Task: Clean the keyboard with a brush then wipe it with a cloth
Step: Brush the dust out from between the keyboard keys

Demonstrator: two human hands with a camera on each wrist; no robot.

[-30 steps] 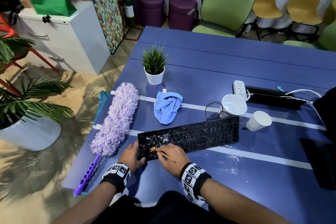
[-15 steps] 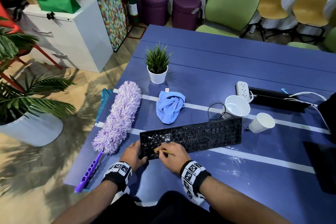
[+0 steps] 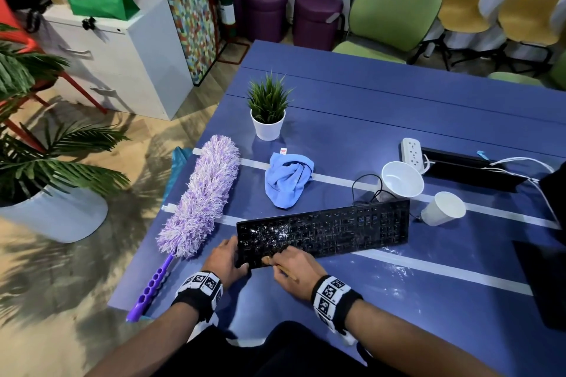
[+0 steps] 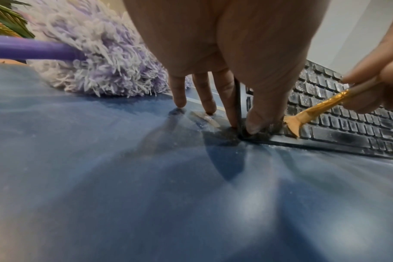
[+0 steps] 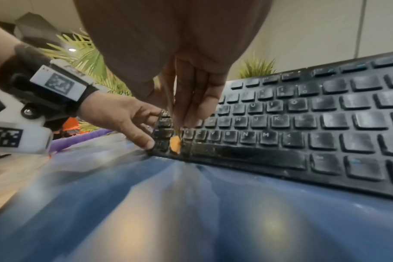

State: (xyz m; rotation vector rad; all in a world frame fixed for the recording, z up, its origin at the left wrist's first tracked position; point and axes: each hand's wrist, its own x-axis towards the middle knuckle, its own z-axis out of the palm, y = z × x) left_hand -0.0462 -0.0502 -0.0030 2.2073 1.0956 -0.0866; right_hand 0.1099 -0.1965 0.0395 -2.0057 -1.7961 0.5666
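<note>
A black keyboard (image 3: 324,229), dusted with white powder at its left end, lies on the blue table (image 3: 367,107). My left hand (image 3: 228,259) pinches its near left corner, thumb (image 4: 256,115) on top and the other fingers along the left edge and on the table. My right hand (image 3: 291,272) pinches a small brush (image 4: 314,109) with a gold ferrule. The orange bristles (image 5: 175,144) touch the bottom key row close to that corner. A crumpled blue cloth (image 3: 288,180) lies behind the keyboard, held by neither hand.
A purple fluffy duster (image 3: 202,199) lies left of the keyboard near the table's edge. Behind are a potted plant (image 3: 268,113), two tipped white cups (image 3: 402,179) (image 3: 444,208), a power strip (image 3: 413,151) with cables, and a dark object (image 3: 539,278) at right.
The brush tip has swept a little toward the keyboard's near edge and the handle has tilted more upright. My left hand has stayed at the corner.
</note>
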